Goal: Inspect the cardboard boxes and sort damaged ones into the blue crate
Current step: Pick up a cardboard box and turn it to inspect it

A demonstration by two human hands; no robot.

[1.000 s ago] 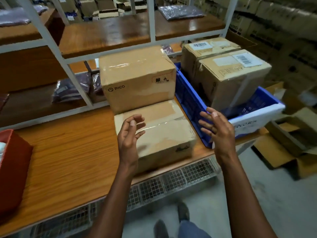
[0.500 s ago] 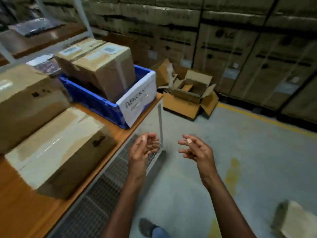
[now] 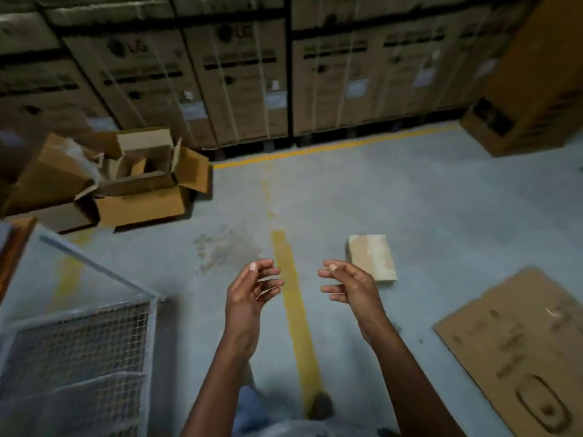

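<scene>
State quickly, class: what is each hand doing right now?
Left hand: open, fingers loosely curled, holding nothing.
Right hand: open, fingers loosely curled, holding nothing.

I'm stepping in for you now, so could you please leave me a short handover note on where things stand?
Left hand: open, loosely curled, holding nothing.
Right hand: open, holding nothing.
A small taped brown cardboard box lies on the grey concrete floor, just beyond the right hand.
The blue crate is out of view, so what is sorted can't be judged.
Left: probably pick up the floor box, inspect it, crate it if damaged.
</scene>
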